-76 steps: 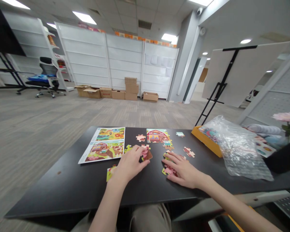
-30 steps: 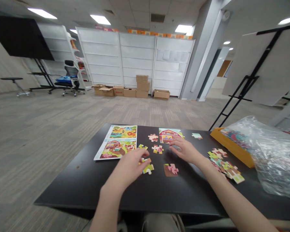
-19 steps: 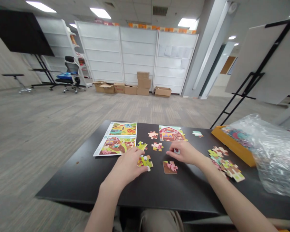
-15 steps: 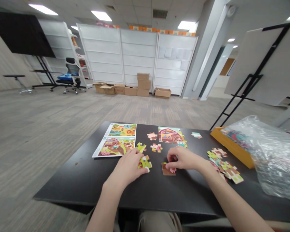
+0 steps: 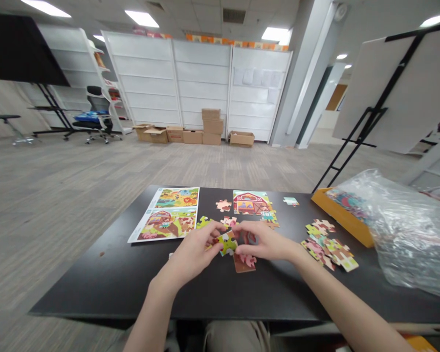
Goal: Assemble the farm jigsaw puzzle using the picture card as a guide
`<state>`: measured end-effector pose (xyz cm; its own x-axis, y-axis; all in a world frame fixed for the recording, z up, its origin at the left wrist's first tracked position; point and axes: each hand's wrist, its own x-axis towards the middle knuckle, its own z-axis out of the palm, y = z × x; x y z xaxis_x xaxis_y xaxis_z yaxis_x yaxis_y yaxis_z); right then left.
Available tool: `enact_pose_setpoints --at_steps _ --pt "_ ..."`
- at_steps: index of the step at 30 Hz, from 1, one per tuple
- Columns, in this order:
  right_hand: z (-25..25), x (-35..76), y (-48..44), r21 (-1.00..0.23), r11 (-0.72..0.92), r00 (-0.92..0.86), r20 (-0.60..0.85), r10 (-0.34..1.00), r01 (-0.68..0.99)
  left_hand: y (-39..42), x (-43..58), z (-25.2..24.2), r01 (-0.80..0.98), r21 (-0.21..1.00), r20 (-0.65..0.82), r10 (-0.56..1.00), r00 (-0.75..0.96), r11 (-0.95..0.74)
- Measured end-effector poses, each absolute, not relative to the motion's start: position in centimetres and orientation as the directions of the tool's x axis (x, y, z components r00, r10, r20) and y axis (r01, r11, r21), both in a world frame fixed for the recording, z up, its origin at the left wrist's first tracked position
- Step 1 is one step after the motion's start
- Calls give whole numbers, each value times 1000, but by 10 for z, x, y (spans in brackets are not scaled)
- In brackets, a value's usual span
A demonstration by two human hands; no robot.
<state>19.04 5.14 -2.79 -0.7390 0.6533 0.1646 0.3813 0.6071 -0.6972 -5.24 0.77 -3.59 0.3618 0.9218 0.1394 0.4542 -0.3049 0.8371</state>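
Open-plan room with a grey carpet, white shelving panels [image 5: 201, 73] and stacked cardboard boxes [image 5: 210, 127] at the far wall; work area is a black tabletop [image 5: 168, 300] directly before the wearer.

Findings: both hands meet near the middle of the tabletop. Left hand [image 5: 192, 252] has its fingers closed on a small lime-green group of jigsaw pieces [image 5: 227, 243]. Right hand [image 5: 264, 242] is curled, fingers reaching toward the same group from the other side; whether it grips or only touches cannot be determined. Directly below, a brown-and-pink jigsaw piece [image 5: 244, 263] lies just under the right fingers. Left of the hands lies a printed picture sheet [image 5: 164, 215]; ahead, a partly joined barn picture [image 5: 251, 204]. To the right are a scattered pile of loose pieces [image 5: 328, 247], an orange tray [image 5: 341, 225] and a crumpled clear plastic bag [image 5: 407, 234].

Risks: the lime-green pieces may part if held unevenly. The right forearm passes near the loose pile and could drag pieces out of place. The bag, bulging over the tray, could slump onto that pile if disturbed.
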Motion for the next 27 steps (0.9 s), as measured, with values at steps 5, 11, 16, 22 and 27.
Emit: enact_pose_setpoints --at_steps 5,11,16,22,27 --pt "-34 184 49 -842 487 -654 236 719 231 9 -35 -31 310 900 205 925 320 -306" --pt "-36 196 64 -923 338 -593 171 787 183 11 -22 -34 329 890 210 924 318 -316" --pt "-37 211 81 -894 345 -566 132 814 287 14 -12 -47 503 799 188 931 313 -330" --pt "-39 210 82 -975 173 -508 79 858 141 17 0 -51 408 869 214 956 203 -281" --pt "-33 198 71 -998 53 -535 31 844 26 20 1 -46 190 956 213 974 82 -225"
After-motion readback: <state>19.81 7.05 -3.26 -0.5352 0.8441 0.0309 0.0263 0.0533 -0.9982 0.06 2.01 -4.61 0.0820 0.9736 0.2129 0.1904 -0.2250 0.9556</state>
